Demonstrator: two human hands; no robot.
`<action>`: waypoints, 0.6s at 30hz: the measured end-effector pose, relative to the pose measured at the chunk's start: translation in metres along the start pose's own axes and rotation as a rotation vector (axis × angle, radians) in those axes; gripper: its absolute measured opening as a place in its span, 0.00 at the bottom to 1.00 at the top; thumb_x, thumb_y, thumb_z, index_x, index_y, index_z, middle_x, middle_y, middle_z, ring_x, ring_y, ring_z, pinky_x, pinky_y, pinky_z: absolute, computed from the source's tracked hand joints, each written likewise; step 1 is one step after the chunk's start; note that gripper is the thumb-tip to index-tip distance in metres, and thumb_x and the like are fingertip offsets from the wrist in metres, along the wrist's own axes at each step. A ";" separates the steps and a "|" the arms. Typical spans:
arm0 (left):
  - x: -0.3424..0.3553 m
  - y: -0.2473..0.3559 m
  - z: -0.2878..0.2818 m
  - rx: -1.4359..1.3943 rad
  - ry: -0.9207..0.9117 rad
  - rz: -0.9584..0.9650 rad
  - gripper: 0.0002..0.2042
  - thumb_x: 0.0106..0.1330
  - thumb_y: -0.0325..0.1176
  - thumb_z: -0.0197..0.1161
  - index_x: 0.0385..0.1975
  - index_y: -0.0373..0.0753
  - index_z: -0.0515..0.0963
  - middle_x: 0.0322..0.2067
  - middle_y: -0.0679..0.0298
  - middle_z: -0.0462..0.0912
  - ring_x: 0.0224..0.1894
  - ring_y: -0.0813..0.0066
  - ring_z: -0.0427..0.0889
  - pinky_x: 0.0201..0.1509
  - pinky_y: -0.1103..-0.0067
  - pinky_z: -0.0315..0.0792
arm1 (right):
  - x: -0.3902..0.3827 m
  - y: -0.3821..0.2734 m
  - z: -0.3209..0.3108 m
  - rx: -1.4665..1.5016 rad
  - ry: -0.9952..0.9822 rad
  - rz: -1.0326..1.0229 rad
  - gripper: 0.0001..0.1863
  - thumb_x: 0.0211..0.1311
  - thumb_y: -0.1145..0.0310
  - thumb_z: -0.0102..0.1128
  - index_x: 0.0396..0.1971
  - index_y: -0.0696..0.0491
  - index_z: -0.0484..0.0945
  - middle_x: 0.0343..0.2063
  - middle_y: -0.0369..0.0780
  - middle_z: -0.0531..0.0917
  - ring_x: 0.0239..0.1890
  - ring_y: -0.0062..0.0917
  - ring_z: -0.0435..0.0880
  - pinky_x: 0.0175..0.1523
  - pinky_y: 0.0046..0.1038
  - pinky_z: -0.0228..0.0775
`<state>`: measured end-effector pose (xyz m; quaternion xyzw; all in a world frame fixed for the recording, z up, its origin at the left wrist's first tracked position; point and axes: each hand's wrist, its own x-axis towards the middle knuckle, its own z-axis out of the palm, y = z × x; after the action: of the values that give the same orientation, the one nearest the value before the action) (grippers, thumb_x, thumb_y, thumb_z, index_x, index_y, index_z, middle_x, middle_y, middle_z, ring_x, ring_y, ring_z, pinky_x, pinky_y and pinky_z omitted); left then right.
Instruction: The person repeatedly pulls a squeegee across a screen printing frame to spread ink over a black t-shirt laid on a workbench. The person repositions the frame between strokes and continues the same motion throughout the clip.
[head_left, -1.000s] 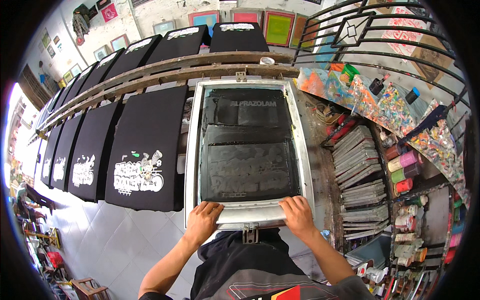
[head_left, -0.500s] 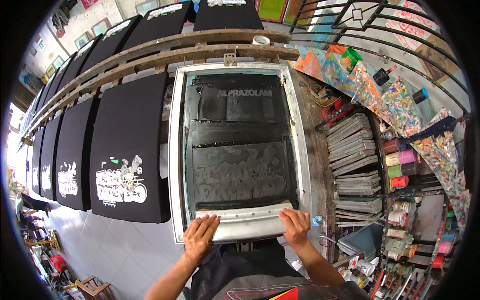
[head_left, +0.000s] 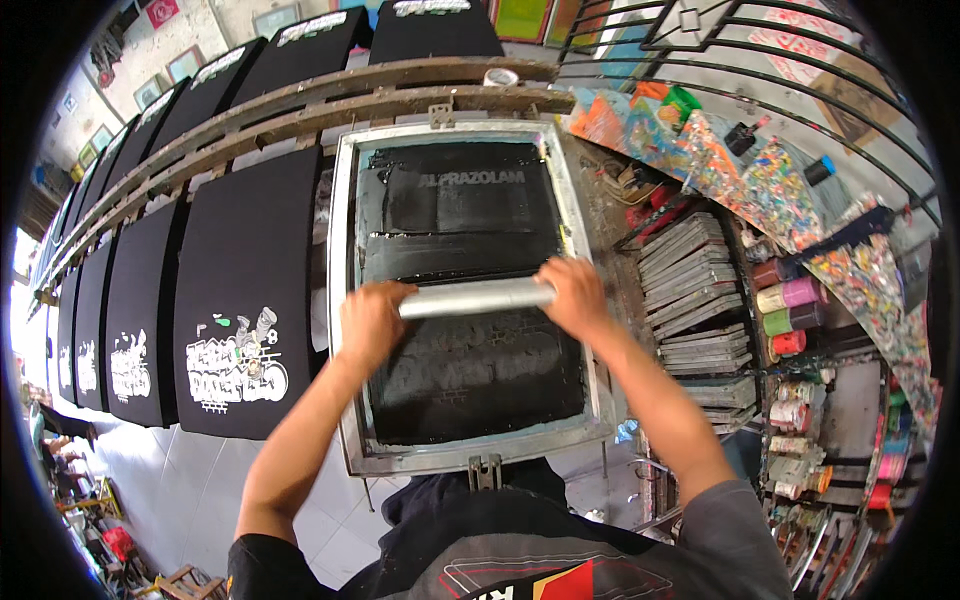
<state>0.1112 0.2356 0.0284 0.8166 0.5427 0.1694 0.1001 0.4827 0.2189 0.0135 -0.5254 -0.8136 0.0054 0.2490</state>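
Both hands have left the near rail of the screen frame and now grip a silver squeegee bar, which lies crosswise over the middle of the mesh. Left hand has fingers curled around the bar's left end; right hand is wrapped around its right end. Judging by that, frame is seated and an ink pull is under way, about mid-screen.

Room, relative to the frame: dark mesh open below the bar down to the near rail and its clamp; more mesh above, up to the far rail under the rusty wooden rails. Bar ends sit close to both side rails, so little sideways slack. Left of the frame, just beside it, a black shirt with a white print. Right of the frame, stacked screens and ink jars near the right forearm.
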 end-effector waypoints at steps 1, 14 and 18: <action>0.021 -0.002 -0.015 -0.012 -0.127 -0.117 0.22 0.52 0.36 0.87 0.49 0.46 0.95 0.39 0.58 0.96 0.41 0.56 0.94 0.49 0.63 0.86 | 0.025 0.005 -0.013 0.010 -0.147 0.035 0.11 0.52 0.70 0.76 0.35 0.49 0.85 0.36 0.42 0.87 0.46 0.44 0.87 0.52 0.46 0.74; -0.156 0.049 -0.058 -0.104 -0.032 0.171 0.28 0.48 0.20 0.72 0.54 0.44 0.91 0.50 0.62 0.92 0.52 0.57 0.87 0.57 0.63 0.85 | -0.127 -0.111 -0.086 -0.052 -0.166 -0.055 0.21 0.57 0.77 0.70 0.52 0.52 0.91 0.47 0.39 0.87 0.53 0.38 0.85 0.66 0.48 0.73; -0.237 0.068 -0.029 -0.147 -0.067 0.195 0.39 0.46 0.25 0.76 0.67 0.43 0.85 0.61 0.66 0.87 0.59 0.60 0.82 0.64 0.63 0.78 | -0.200 -0.146 -0.070 -0.091 -0.064 -0.020 0.21 0.61 0.77 0.66 0.55 0.50 0.91 0.48 0.36 0.88 0.53 0.35 0.86 0.65 0.48 0.74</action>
<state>0.0742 -0.0102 0.0394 0.8612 0.4431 0.1903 0.1605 0.4520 -0.0358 0.0343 -0.5274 -0.8258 -0.0171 0.1988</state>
